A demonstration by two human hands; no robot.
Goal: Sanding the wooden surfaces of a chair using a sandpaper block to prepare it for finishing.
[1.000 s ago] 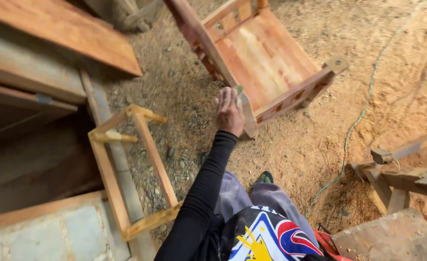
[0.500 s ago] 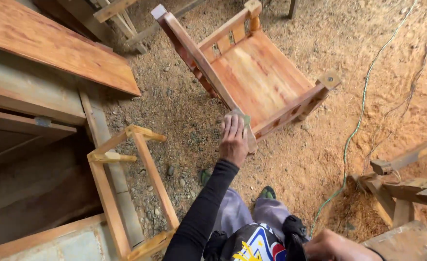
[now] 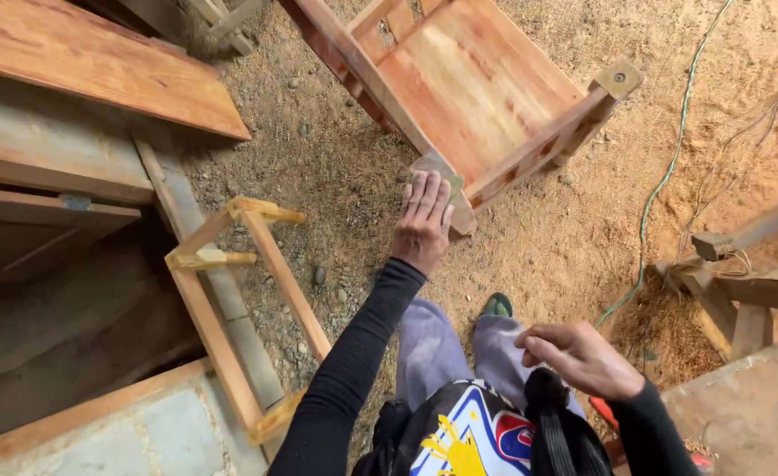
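Right hand now fully in view
Left hand [image 3: 422,225] stays flat, fingers spread, against the overturned wooden chair [image 3: 486,97]; right hand [image 3: 580,357] loosely curled, empty.

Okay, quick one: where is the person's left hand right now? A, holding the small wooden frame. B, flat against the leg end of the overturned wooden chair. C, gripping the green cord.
B: the left hand lies palm-down, fingers spread, on the chair leg's end.
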